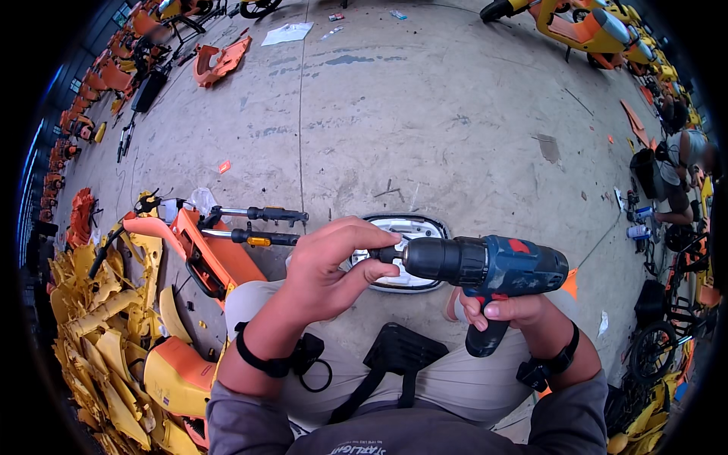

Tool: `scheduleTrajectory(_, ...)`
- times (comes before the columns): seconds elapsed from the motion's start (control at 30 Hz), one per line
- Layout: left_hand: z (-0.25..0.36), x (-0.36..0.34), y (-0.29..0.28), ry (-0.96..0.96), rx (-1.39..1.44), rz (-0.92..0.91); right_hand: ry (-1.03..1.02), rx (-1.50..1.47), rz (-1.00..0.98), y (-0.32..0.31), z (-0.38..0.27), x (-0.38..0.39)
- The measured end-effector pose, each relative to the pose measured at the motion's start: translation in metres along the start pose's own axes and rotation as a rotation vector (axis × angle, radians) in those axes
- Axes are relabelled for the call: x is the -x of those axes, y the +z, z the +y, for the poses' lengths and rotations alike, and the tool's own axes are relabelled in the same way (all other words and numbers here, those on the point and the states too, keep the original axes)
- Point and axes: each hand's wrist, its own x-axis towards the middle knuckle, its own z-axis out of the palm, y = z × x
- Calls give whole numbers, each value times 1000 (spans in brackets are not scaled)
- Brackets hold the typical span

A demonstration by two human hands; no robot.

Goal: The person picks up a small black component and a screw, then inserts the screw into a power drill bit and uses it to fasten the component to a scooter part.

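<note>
A dark blue and black cordless drill lies level across my lap, its chuck turned to the left. My right hand is wrapped round its grip near the red trigger. At the chuck's front, my left hand pinches a short black socket-like bit between thumb and fingers. A bit of metal shows between that piece and the chuck; how far it is seated I cannot tell. Below the drill, on the floor, is a white oval shell with a black rim, partly hidden by my hand and the tool.
Yellow plastic panels are heaped at the left, beside an orange scooter part with fork tubes. An orange fairing lies on the concrete floor farther off. Scooters stand at the far right, and another person sits below them.
</note>
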Motion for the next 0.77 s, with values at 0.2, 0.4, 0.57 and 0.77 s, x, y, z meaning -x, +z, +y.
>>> scheduleTrajectory(0.2,-1,1,1,-13,2,-2,29,-7,32,3,-2,-1)
scheduleTrajectory(0.4,-2,2,1,-36,7,8,46,-5,43,5,-2,-2)
scheduleTrajectory(0.57,-4,2,2,-35,7,-9,39,0,20,1,2,-2)
scheduleTrajectory(0.77,-4,1,1,-31,-4,-24,31,14,-16,-4,6,-1)
